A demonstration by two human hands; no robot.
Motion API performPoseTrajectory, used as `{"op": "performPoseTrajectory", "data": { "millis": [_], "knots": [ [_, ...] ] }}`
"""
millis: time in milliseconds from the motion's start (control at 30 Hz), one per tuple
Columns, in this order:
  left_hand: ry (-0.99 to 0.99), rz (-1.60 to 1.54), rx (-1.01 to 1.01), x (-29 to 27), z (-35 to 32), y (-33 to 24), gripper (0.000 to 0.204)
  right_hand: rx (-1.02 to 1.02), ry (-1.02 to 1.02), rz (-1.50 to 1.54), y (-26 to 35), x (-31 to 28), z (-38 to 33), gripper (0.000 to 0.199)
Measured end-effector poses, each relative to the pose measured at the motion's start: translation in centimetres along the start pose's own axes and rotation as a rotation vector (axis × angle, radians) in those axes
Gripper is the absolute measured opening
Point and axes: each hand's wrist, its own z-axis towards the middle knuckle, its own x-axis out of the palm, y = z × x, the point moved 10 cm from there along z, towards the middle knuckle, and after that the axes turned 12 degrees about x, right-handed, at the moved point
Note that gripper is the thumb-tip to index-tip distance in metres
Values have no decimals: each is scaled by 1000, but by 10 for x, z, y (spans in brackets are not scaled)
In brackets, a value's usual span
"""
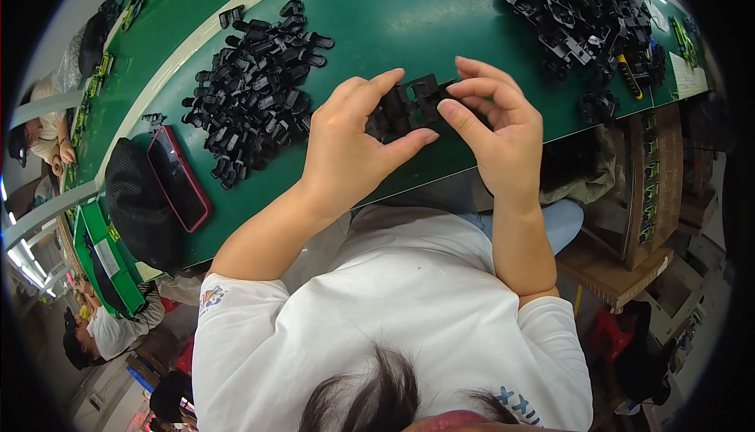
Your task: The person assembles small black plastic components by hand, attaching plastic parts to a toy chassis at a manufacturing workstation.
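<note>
My left hand (344, 137) grips a black plastic part (413, 101) with square openings, its thumb below and its fingers behind and above. My right hand (502, 129) closes in a pinch at the part's right end, thumb and index finger against it. A dark tip shows between those fingers; whether it is a separate piece I cannot tell. The part is held just over the green table (385, 19). To the left of my left hand spreads a pile of small black plastic clips (255, 90).
A larger heap of black plastic frames (578, 11) lies at the far right, beside a yellow-and-black tool (629, 78). On the left are a phone in a red case (179, 179) and a black mesh bag (140, 204). Other people sit along the left side. A cardboard box (654, 180) stands right.
</note>
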Motion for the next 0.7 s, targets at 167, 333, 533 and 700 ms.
{"op": "performPoseTrajectory", "data": {
  "millis": [167,333,533,700],
  "knots": [
    [3,-10,0,-1,0,0,59,89,28,153,1,1,-1,15],
    [30,-41,12,3,-1,0,58,-511,-91,-486,53,10,-28,18],
    [51,-42,-37,5,-4,4,57,-627,-32,-614,46,26,-33,19],
    [68,-29,-63,5,-7,6,55,-612,-14,-567,42,23,-30,21]
  ]
}}
